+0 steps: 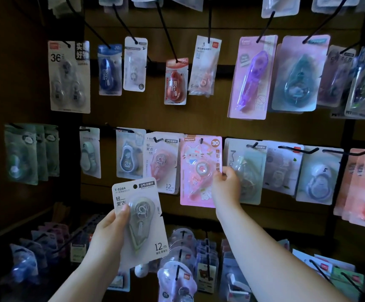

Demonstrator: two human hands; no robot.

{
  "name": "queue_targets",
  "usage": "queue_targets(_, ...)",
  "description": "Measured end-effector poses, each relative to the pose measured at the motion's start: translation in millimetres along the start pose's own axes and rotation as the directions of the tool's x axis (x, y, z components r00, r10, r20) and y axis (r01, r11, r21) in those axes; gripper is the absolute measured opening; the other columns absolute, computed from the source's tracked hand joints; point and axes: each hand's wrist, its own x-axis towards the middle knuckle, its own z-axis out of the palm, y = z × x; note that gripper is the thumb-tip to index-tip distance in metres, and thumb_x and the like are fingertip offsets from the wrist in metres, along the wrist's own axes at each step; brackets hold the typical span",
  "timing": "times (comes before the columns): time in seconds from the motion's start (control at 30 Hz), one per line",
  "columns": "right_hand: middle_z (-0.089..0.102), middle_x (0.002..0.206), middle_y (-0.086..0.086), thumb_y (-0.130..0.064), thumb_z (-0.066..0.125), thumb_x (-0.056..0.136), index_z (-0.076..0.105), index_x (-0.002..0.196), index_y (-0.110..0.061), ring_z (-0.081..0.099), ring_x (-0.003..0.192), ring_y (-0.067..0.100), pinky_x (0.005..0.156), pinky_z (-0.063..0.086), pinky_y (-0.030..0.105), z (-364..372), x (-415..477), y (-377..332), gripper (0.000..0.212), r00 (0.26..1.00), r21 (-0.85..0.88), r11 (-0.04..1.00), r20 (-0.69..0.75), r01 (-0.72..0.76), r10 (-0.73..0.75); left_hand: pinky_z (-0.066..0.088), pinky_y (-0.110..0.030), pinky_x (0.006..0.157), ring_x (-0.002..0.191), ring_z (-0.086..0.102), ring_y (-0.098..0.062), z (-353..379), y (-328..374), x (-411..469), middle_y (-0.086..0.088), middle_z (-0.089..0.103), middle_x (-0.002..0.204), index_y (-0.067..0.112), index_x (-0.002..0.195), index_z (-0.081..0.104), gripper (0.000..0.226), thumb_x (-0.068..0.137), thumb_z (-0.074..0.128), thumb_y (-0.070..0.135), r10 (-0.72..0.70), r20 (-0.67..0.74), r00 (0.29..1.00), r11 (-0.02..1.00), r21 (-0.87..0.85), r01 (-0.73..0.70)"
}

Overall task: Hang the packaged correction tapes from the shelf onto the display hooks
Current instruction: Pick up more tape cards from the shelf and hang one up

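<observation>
My left hand (108, 231) grips a white carded correction tape (141, 221) marked T-9264 and 12 m, held tilted in front of the display below the middle row. My right hand (226, 187) pinches the right edge of a pink cat-print correction tape pack (195, 171) that hangs on a black hook (201, 140) in the middle row. To the left of the pink pack hangs a matching T-926 pack (163, 162) on its own hook (158, 139).
The brown board carries rows of black hooks with many packaged tapes: a purple pen-style pack (251, 77) upper right, a red pack (175, 82) upper middle, orange packs (364, 188) far right. Lower hooks (178, 273) hold more packs. A dark shelf side stands at the left.
</observation>
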Motion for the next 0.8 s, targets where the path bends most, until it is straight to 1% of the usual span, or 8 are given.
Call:
queue_targets(0.13,0.059,0.119,0.018,-0.012,0.035,0.096,0.051,0.116,-0.002,0.053,0.084,0.020,0.053,0.035,0.017,6,7,5,0.027,0.998,-0.020,1.000,-0.057,0.004,-0.006,0.046,-0.055,0.093,0.090,0.063,-0.035,-1,1,4,-0.011,0.069,0.088,0.018,0.082,0.063,0.026,0.094,0.042,0.027,0.002,0.017,1.000,1.000,-0.011,-0.002)
queue_targets(0.23,0.059,0.121,0.018,-0.010,0.037,0.096,0.051,0.116,0.000,0.057,0.106,0.029,0.069,0.040,0.025,9,8,5,0.027,0.997,-0.034,0.999,-0.072,-0.016,0.014,0.044,-0.058,0.095,0.092,0.063,-0.036,-2,1,7,-0.012,0.069,0.088,0.018,0.082,0.064,0.026,0.094,0.043,0.028,-0.001,0.015,1.000,1.000,-0.021,0.001)
queue_targets(0.4,0.055,0.130,0.015,-0.001,0.038,0.093,0.045,0.126,-0.001,0.052,0.119,0.027,0.083,0.039,0.024,7,0,5,0.034,0.997,0.027,0.999,-0.072,-0.032,0.034,0.043,-0.059,0.097,0.095,0.064,-0.037,-2,-1,9,-0.012,0.070,0.090,0.019,0.083,0.065,0.027,0.094,0.043,0.028,-0.003,0.020,1.000,1.000,-0.020,0.004)
queue_targets(0.5,0.048,0.136,0.010,0.004,0.037,0.091,0.039,0.132,-0.005,0.045,0.127,0.021,0.096,0.036,0.022,3,-20,8,0.041,0.995,0.062,0.994,-0.050,0.088,-0.085,0.042,-0.058,0.098,0.097,0.063,-0.036,0,-1,6,-0.011,0.070,0.091,0.019,0.082,0.065,0.026,0.094,0.044,0.028,-0.006,0.020,1.000,1.000,-0.018,0.006)
queue_targets(0.57,0.048,0.129,0.005,0.003,0.042,0.089,0.043,0.126,-0.007,0.044,0.122,0.014,0.100,0.034,0.021,2,-36,7,0.038,0.970,0.019,0.971,-0.044,0.240,-0.239,0.043,-0.058,0.097,0.096,0.063,-0.036,2,2,4,-0.012,0.070,0.091,0.019,0.082,0.066,0.027,0.094,0.044,0.028,0.003,0.032,0.999,1.000,-0.014,-0.003)
queue_targets(0.63,0.047,0.117,-0.003,-0.003,0.046,0.090,0.046,0.118,-0.014,0.044,0.111,0.008,0.097,0.037,0.020,1,-48,-1,0.031,0.941,0.041,0.940,0.004,0.339,-0.340,0.046,-0.054,0.094,0.094,0.064,-0.034,6,7,2,-0.010,0.071,0.088,0.020,0.080,0.066,0.027,0.094,0.044,0.027,0.027,0.050,0.998,1.000,-0.009,-0.027)
queue_targets(0.73,0.051,0.099,-0.008,-0.015,0.049,0.091,0.044,0.110,-0.022,0.051,0.084,0.003,0.077,0.040,0.012,1,-52,-27,0.021,0.927,0.124,0.963,0.266,0.239,-0.264,0.050,-0.045,0.087,0.085,0.066,-0.027,12,15,1,-0.002,0.073,0.075,0.021,0.077,0.067,0.029,0.094,0.044,0.026,0.063,0.086,0.994,0.998,-0.011,-0.062)
queue_targets(0.8,0.058,0.093,-0.005,-0.021,0.050,0.091,0.046,0.103,-0.021,0.053,0.076,0.004,0.071,0.042,0.016,4,-51,-42,0.013,0.858,0.098,0.987,0.487,0.129,-0.160,0.051,-0.042,0.083,0.082,0.067,-0.024,17,22,1,-0.001,0.074,0.073,0.021,0.078,0.067,0.029,0.094,0.044,0.026,0.088,0.110,0.990,0.996,-0.006,-0.088)
